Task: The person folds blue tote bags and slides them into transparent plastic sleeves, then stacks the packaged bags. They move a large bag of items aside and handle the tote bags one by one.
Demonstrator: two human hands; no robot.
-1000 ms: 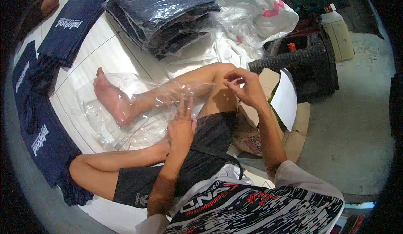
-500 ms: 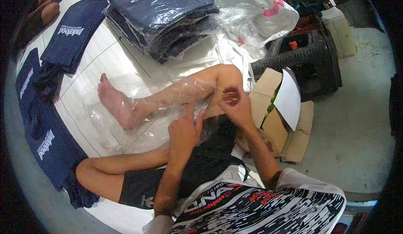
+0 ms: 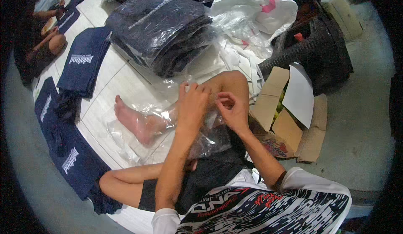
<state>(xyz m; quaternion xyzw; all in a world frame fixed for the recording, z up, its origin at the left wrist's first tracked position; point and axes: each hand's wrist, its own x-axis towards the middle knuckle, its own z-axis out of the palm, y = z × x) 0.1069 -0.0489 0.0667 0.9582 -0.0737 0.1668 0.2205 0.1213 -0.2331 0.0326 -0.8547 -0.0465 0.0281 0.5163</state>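
Note:
A clear plastic bag (image 3: 212, 141) lies loosely across my lap and bent leg, its thin film catching the light. My left hand (image 3: 194, 106) is closed on the upper part of the film, fingers curled over it. Close beside it, my right hand (image 3: 232, 110) pinches the film's edge between thumb and forefinger. The two hands are a small gap apart above my shin. More crumpled clear film (image 3: 121, 139) spreads around my foot on the floor.
A tall stack of bagged dark blue cloth items (image 3: 157, 22) stands ahead, beside a white plastic sack (image 3: 252, 7). Folded navy pieces (image 3: 86, 61) lie at left. An open cardboard box (image 3: 268, 93) and a black stool (image 3: 319, 53) stand at right. Another person (image 3: 46, 45) sits far left.
My left hand has moved up and right, curling from pointing fingers onto the film. My right hand has shifted slightly left and down, nearer to it. The view has shifted a little.

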